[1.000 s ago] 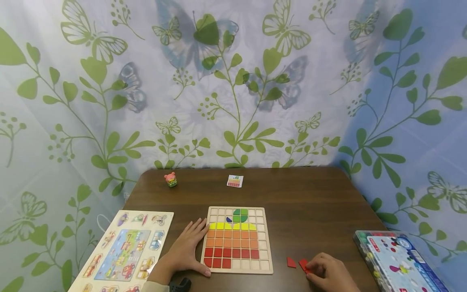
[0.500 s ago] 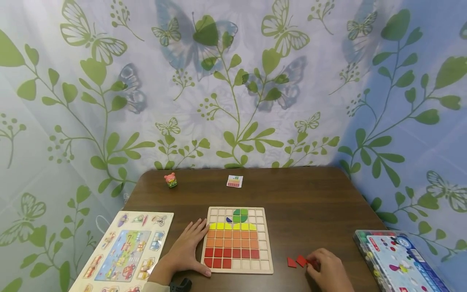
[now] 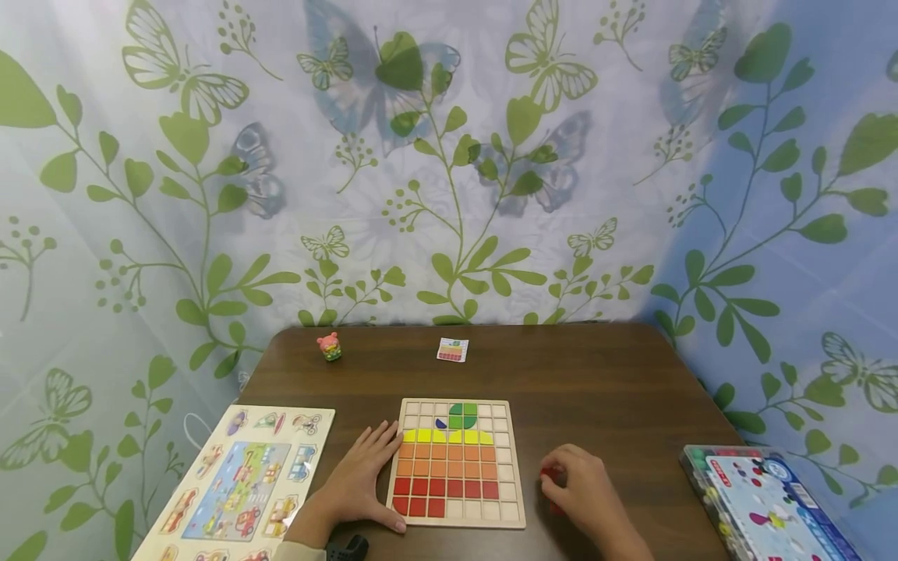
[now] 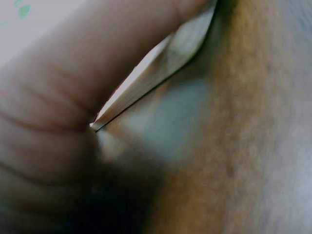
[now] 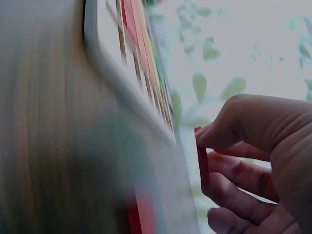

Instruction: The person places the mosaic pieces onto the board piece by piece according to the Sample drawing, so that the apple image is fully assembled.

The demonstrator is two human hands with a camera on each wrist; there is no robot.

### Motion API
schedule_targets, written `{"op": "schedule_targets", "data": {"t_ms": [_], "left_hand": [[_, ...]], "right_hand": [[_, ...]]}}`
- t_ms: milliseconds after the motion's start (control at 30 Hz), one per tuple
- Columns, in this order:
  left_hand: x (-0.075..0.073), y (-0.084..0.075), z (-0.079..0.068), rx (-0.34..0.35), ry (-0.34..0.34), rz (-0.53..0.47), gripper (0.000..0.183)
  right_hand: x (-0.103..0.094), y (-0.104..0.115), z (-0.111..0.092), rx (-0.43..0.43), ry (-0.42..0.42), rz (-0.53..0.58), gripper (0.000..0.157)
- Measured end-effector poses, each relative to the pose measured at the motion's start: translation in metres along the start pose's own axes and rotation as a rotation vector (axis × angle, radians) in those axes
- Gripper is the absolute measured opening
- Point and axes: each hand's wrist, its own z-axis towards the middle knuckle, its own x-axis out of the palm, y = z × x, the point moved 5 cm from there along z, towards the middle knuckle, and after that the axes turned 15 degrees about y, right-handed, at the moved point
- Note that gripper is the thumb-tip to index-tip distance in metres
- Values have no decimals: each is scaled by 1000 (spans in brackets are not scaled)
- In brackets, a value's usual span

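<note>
A square wooden grid board [image 3: 507, 460] lies on the table, partly filled with red, orange, yellow and green tiles and a small blue piece. My left hand [image 3: 356, 481] rests spread along its left edge, with the thumb at the near left corner. In the left wrist view, fingers cover much of the board's edge. Just right of the board, my right hand [image 3: 584, 489] pinches a flat red tile [image 5: 202, 165] between thumb and fingers, above the table. Another red tile [image 5: 141, 214] lies blurred below; in the head view the hand mostly hides it.
A vehicle picture puzzle [image 3: 235, 483] lies at the left. A clear box [image 3: 708, 499] with a printed sheet stands at the right. Toward the back are a small pink-headed figurine [image 3: 330, 347] and a pattern card [image 3: 452, 350]. A leafy curtain [image 3: 449, 195] hangs behind the table [image 3: 596, 374].
My right hand has moved left and slightly away from me, closer to the board, and now holds a red tile off the table. The left hand keeps its place.
</note>
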Motion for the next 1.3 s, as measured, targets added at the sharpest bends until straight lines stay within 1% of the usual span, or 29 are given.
{"op": "schedule_targets", "data": {"t_ms": [33, 133, 200, 267, 367, 600, 700, 800, 867, 1000, 1067, 1100, 1167, 1300], "left_hand": [[0, 0, 0, -1, 1, -2, 138], [0, 0, 0, -8, 6, -10, 138], [0, 0, 1, -11, 8, -12, 138], [1, 0, 1, -15, 11, -14, 139], [1, 1, 1, -15, 14, -13, 139], [1, 2, -1, 15, -20, -5, 138], [3, 3, -1, 20, -29, -4, 138], [4, 5, -1, 8, -21, -15, 139], [4, 5, 0, -2, -10, -22, 140], [2, 3, 0, -6, -4, -22, 140], [0, 2, 0, -5, -6, -15, 140], [0, 2, 0, -6, -8, -12, 140], [-1, 2, 0, -7, -11, -9, 139], [1, 1, 0, -6, -4, -1, 139]], "right_hand": [[6, 8, 5, -55, 8, 15, 28], [23, 31, 18, -200, 70, 61, 26], [35, 43, 25, -267, 124, 98, 24], [44, 52, 31, -314, 174, 124, 21], [56, 64, 36, -370, 214, 138, 19], [76, 87, 37, -498, 252, 157, 18], [84, 95, 36, -542, 273, 114, 15], [89, 99, 35, -529, 293, 68, 14], [90, 98, 35, -483, 305, 62, 16], [89, 95, 35, -374, 334, 95, 19], [89, 93, 35, -348, 346, 101, 19], [89, 93, 36, -342, 351, 103, 18], [89, 92, 35, -358, 340, 102, 17], [81, 85, 30, -387, 254, 124, 17]]}}
